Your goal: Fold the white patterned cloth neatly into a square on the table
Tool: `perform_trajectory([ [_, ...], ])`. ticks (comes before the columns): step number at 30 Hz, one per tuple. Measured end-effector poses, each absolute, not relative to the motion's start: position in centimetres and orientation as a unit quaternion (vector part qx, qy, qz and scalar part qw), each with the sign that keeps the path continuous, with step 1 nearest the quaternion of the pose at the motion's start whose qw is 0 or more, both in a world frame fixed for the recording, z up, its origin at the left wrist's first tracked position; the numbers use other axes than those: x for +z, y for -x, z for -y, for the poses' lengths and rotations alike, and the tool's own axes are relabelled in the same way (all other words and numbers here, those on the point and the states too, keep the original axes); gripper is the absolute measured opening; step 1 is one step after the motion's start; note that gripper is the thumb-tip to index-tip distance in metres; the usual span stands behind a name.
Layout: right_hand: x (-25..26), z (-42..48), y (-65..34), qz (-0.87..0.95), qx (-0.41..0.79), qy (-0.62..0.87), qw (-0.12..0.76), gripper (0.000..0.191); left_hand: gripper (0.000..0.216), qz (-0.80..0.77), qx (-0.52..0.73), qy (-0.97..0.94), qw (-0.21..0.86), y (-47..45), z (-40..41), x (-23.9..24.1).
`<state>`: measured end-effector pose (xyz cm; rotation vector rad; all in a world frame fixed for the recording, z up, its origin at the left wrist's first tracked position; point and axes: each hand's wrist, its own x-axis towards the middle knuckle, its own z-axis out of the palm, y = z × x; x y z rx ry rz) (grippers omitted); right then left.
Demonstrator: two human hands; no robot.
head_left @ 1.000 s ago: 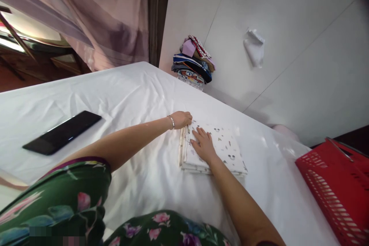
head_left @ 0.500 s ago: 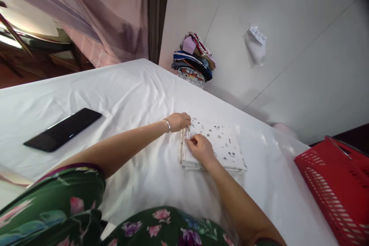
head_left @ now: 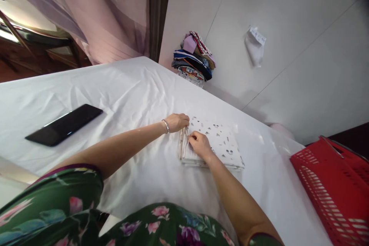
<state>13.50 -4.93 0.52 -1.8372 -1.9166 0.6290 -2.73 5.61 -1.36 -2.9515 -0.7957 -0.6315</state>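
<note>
A folded white cloth with small printed figures (head_left: pixel 221 144) lies on the white sheet (head_left: pixel 129 92) of the bed. My left hand (head_left: pixel 178 122), with a bracelet at the wrist, is curled and pinches the cloth's far left corner. My right hand (head_left: pixel 199 144) is closed in a pinch on the cloth's left edge, just beside the left hand.
A black tablet (head_left: pixel 63 124) lies on the sheet at the left. A red plastic basket (head_left: pixel 334 188) stands at the right. A pile of folded colourful clothes (head_left: pixel 193 60) and a crumpled white bag (head_left: pixel 255 46) lie on the floor beyond the bed. Pink curtains hang at the upper left.
My right hand lay flat and open on the cloth; it has slid left and closed into a pinch on the left edge. My left hand has stayed at the corner.
</note>
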Motion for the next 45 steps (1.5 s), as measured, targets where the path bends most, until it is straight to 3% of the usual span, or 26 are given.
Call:
perform_trajectory([
  [12, 1.0, 5.5, -12.1, 0.71, 0.133, 0.681, 0.121, 0.022, 0.027, 0.256, -0.19, 0.947, -0.025, 3.2, -4.8, -1.4],
  [22, 0.2, 5.0, -13.2, 0.706, 0.212, 0.646, 0.198, 0.017, 0.021, 0.249, -0.191, 0.949, -0.031, 3.0, -5.1, -1.3],
  [26, 0.4, 5.3, -12.6, 0.695, 0.207, 0.663, 0.187, 0.015, 0.021, 0.261, -0.188, 0.946, -0.041, 3.1, -4.9, -1.2],
  [34, 1.5, 6.6, -11.7, 0.717, 0.147, 0.672, 0.112, 0.023, 0.02, 0.44, -0.217, 0.846, -0.209, 3.4, -3.2, -0.7],
  [38, 1.5, 6.8, -11.6, 0.728, 0.128, 0.669, 0.083, 0.014, 0.028, 0.515, -0.186, 0.773, -0.319, 2.8, -2.1, -0.2],
  [41, 1.2, 6.7, -11.8, 0.734, 0.132, 0.66, 0.092, 0.007, 0.035, 0.548, -0.154, 0.741, -0.358, 2.1, -1.8, 0.0],
  [45, 0.9, 7.1, -11.9, 0.743, 0.133, 0.645, 0.12, 0.008, 0.024, 0.571, -0.157, 0.709, -0.382, 1.4, -1.8, -0.4],
])
